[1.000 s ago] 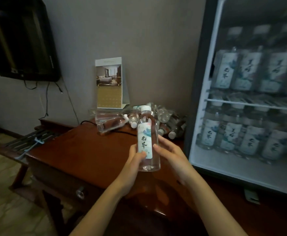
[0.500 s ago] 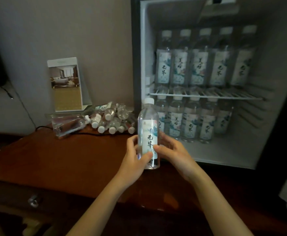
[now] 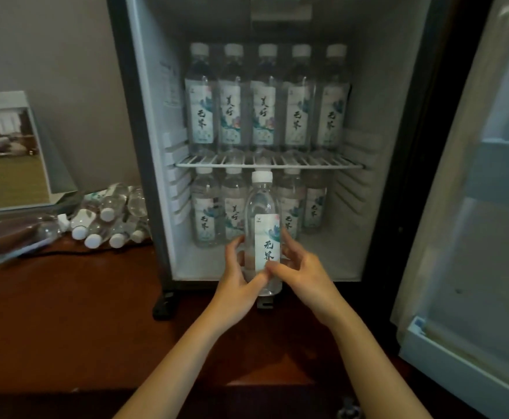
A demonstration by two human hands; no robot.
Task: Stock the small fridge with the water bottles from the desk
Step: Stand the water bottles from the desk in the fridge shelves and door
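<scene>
Gripping a water bottle (image 3: 262,213) upright by its lower half, left hand (image 3: 241,282) and right hand (image 3: 303,275) both curled round it, at the open front of the small fridge (image 3: 144,146), before the lower row. Hiding most of one bottle standing behind, label partly covered by the thumbs. Heaped on the desk (image 3: 66,313) at left, spare bottles (image 3: 108,219), dim, count hard to make out.

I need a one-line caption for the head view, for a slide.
Left hand and right hand hold an upright water bottle before the open fridge, already lined with stocked bottles.
</scene>
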